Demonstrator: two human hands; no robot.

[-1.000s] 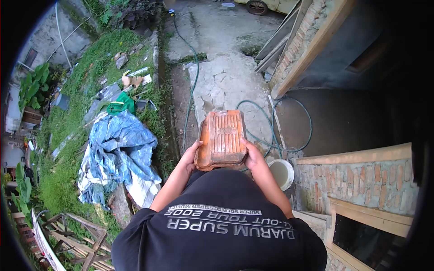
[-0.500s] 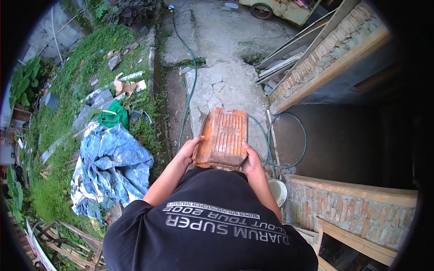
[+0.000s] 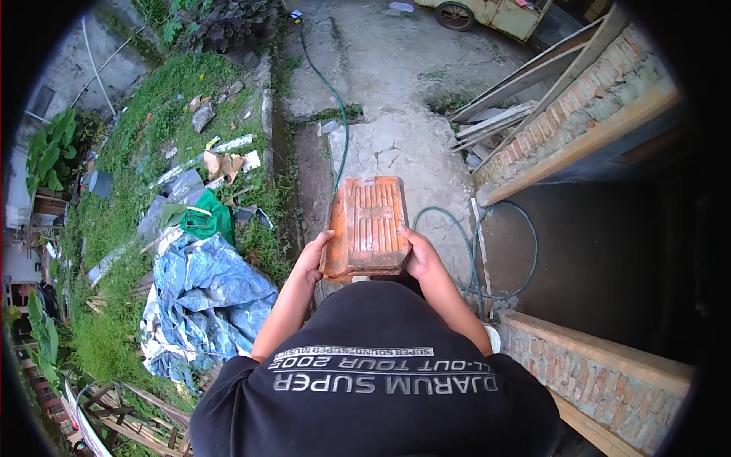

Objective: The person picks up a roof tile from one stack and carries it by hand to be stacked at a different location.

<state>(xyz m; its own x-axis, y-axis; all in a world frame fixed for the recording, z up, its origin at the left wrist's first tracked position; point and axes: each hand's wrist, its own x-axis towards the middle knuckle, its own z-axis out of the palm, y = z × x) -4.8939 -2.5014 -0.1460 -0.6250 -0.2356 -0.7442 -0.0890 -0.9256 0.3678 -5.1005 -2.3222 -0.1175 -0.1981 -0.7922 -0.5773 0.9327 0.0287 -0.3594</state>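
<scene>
On shirt [image 3: 381, 411] DJARUM SUPER; left hand [image 3: 311, 263], right hand [image 3: 421, 257] clasp orange tile [image 3: 369, 225] edges

A green hose [image 3: 344, 126] lies on cracked concrete ground [image 3: 396, 145].

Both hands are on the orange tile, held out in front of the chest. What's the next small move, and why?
Probably draw the orange tile in closer to the body. The left hand and right hand grip only its near side edges, so most of it juts out unsupported, with cracked concrete and a green hose below it.
</scene>
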